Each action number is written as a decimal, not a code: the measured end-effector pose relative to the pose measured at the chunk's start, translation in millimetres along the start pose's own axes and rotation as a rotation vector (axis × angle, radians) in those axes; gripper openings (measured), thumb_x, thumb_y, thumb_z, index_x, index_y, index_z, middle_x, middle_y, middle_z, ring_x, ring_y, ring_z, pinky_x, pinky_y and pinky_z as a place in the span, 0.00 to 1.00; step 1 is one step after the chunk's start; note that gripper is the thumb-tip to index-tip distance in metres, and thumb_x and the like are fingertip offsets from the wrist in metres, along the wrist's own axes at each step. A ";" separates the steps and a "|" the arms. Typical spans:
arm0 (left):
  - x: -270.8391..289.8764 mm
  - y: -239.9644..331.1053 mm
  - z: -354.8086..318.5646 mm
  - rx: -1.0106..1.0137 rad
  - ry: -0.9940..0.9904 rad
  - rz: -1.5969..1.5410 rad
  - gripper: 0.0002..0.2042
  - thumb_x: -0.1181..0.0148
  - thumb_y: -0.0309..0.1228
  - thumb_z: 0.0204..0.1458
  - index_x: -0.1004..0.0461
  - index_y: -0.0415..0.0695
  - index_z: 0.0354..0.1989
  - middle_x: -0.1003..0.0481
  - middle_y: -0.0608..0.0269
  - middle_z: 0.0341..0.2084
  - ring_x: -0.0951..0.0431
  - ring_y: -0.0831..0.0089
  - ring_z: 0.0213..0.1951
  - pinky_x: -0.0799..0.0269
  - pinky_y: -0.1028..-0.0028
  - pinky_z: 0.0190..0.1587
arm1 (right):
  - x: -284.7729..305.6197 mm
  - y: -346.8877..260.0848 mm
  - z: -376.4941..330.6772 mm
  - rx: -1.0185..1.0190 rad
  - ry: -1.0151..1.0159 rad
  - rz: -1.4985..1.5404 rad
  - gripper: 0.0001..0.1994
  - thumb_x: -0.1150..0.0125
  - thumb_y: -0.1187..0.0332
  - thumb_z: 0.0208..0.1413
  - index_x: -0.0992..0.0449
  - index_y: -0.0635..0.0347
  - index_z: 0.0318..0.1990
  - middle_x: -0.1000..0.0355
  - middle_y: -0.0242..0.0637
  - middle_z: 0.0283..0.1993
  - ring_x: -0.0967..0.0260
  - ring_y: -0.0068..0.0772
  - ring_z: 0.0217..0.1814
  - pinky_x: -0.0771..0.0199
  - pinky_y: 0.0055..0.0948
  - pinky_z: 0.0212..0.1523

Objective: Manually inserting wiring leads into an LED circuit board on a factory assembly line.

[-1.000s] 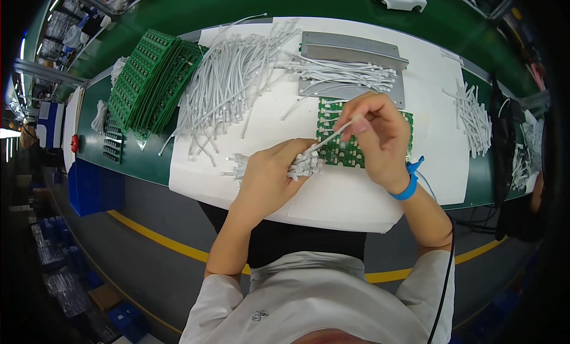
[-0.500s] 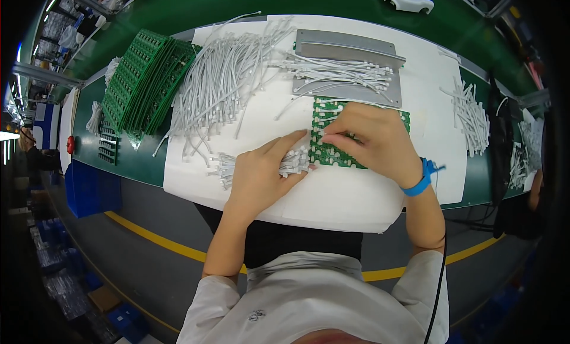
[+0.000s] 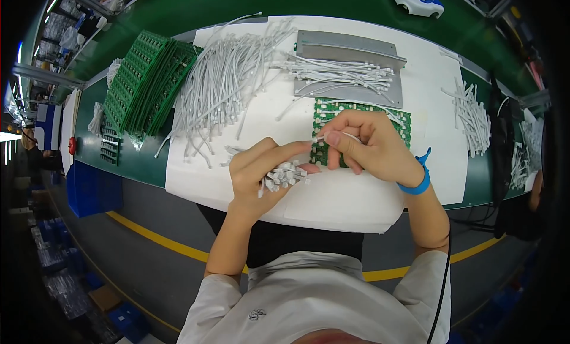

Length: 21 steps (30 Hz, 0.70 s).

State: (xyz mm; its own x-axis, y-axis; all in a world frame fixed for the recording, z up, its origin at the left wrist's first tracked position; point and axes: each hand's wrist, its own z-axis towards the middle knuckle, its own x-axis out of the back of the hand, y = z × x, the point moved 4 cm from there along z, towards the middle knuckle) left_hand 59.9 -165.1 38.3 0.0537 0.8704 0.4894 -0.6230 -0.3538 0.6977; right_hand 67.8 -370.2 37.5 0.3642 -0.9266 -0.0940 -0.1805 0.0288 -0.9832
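My left hand is closed round a bundle of short white cables, their small white connectors sticking out at the palm side. Its index finger reaches right, to the fingertips of my right hand. Between thumb and index finger, my right hand pinches a white cable by its connector end; part of that cable is hidden by the fingers. Beneath the right hand lies a green circuit board with rows of small white sockets. The hand covers much of the board's middle.
Behind the board, a grey metal fixture carries loose white cables. A big heap of white cables and a stack of green boards stand left. More white cables lie right. White paper covers the table.
My left hand has lifted and turned, gripping the cable bundle with the connectors now facing up. My right hand has pulled slightly nearer, and its fingertips now meet the left index finger.
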 end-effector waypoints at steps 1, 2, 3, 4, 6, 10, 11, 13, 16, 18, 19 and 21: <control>1.2 1.4 -0.1 0.039 0.009 0.006 0.22 0.26 0.19 0.35 0.14 0.42 0.44 0.29 0.66 0.22 0.28 0.75 0.21 0.36 0.75 0.23 | 1.4 1.4 0.6 -0.067 -0.051 -0.006 0.09 0.45 0.74 0.70 0.20 0.69 0.47 0.20 0.40 0.27 0.35 0.15 0.17 0.37 0.17 0.20; 0.2 0.8 1.5 0.037 0.006 0.006 0.22 0.26 0.19 0.35 0.14 0.42 0.44 0.29 0.66 0.22 0.28 0.75 0.21 0.36 0.75 0.23 | 1.1 3.7 0.0 -0.133 -0.102 -0.013 0.10 0.48 0.72 0.71 0.20 0.68 0.46 0.21 0.40 0.24 0.37 0.15 0.15 0.39 0.17 0.19; -1.0 0.7 4.2 -0.010 0.013 -0.014 0.22 0.24 0.17 0.34 0.13 0.42 0.43 0.29 0.67 0.21 0.29 0.77 0.21 0.36 0.76 0.23 | 0.1 3.9 -0.5 -0.132 -0.100 -0.011 0.10 0.48 0.72 0.71 0.20 0.68 0.46 0.21 0.40 0.24 0.37 0.15 0.15 0.39 0.17 0.19; -1.9 1.0 5.7 -0.056 0.023 -0.033 0.22 0.22 0.16 0.33 0.13 0.42 0.42 0.28 0.67 0.19 0.30 0.78 0.21 0.37 0.77 0.23 | -1.6 5.0 -0.5 -0.153 -0.109 0.041 0.12 0.46 0.68 0.71 0.20 0.69 0.44 0.21 0.39 0.24 0.38 0.15 0.14 0.40 0.17 0.18; -1.5 -0.8 4.6 -0.089 0.009 -0.014 0.20 0.24 0.18 0.35 0.13 0.43 0.42 0.28 0.68 0.20 0.27 0.77 0.21 0.34 0.77 0.23 | -2.5 6.9 -0.6 -0.173 -0.119 0.093 0.14 0.44 0.65 0.72 0.20 0.69 0.42 0.21 0.38 0.24 0.39 0.15 0.13 0.41 0.18 0.18; -2.4 2.1 7.7 -0.199 0.000 0.000 0.17 0.27 0.22 0.37 0.13 0.44 0.40 0.28 0.69 0.21 0.25 0.76 0.20 0.33 0.76 0.21 | -3.5 8.3 -2.2 -0.199 -0.195 0.107 0.16 0.45 0.62 0.73 0.19 0.69 0.41 0.21 0.37 0.23 0.39 0.15 0.14 0.40 0.18 0.18; -1.0 0.9 6.8 -0.200 0.000 0.001 0.17 0.27 0.22 0.37 0.13 0.44 0.40 0.28 0.69 0.21 0.25 0.76 0.20 0.33 0.76 0.21 | -4.2 8.6 -2.4 -0.207 -0.214 0.118 0.17 0.45 0.61 0.73 0.19 0.69 0.41 0.21 0.36 0.23 0.38 0.14 0.15 0.39 0.18 0.19; 0.7 -3.5 4.6 -0.181 -0.027 0.089 0.15 0.29 0.22 0.37 0.14 0.44 0.38 0.28 0.68 0.20 0.26 0.74 0.19 0.35 0.74 0.20 | -4.8 9.4 -2.4 -0.194 -0.195 0.057 0.15 0.44 0.62 0.72 0.19 0.67 0.41 0.21 0.37 0.24 0.37 0.16 0.16 0.38 0.19 0.20; -0.9 -5.2 5.4 -0.164 -0.019 0.154 0.15 0.30 0.20 0.37 0.15 0.45 0.37 0.29 0.66 0.21 0.28 0.71 0.19 0.36 0.72 0.20 | -8.7 5.1 -2.8 -0.002 -0.013 -0.300 0.07 0.39 0.68 0.67 0.19 0.62 0.42 0.21 0.38 0.27 0.34 0.19 0.18 0.36 0.21 0.22; -3.1 -14.4 0.5 -0.124 -0.039 0.191 0.15 0.31 0.19 0.36 0.15 0.45 0.37 0.29 0.66 0.21 0.28 0.70 0.19 0.36 0.71 0.21 | -6.4 6.2 -0.3 0.183 0.146 -0.589 0.04 0.36 0.72 0.63 0.19 0.59 0.43 0.22 0.37 0.29 0.33 0.19 0.19 0.35 0.23 0.22; -5.1 -18.8 -1.1 -0.088 -0.062 0.218 0.16 0.32 0.18 0.36 0.15 0.45 0.38 0.29 0.65 0.22 0.28 0.68 0.19 0.35 0.70 0.22 | -5.9 8.9 0.0 0.379 0.180 -0.757 0.04 0.33 0.71 0.60 0.18 0.56 0.41 0.23 0.35 0.30 0.31 0.24 0.21 0.33 0.25 0.23; -8.2 -21.6 -2.9 -0.056 -0.075 0.219 0.19 0.33 0.15 0.34 0.15 0.44 0.38 0.28 0.65 0.22 0.27 0.70 0.20 0.35 0.72 0.23 | -6.5 7.6 -2.7 0.574 0.213 -0.924 0.04 0.30 0.70 0.58 0.18 0.54 0.39 0.25 0.34 0.32 0.28 0.29 0.23 0.31 0.27 0.23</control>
State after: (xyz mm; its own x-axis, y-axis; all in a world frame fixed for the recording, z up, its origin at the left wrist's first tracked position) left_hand 70.7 -163.6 17.8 -0.0310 0.7461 0.6651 -0.6684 -0.5103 0.5412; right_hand 61.5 -365.0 31.1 -0.0342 -0.7252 0.6877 0.5496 -0.5884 -0.5931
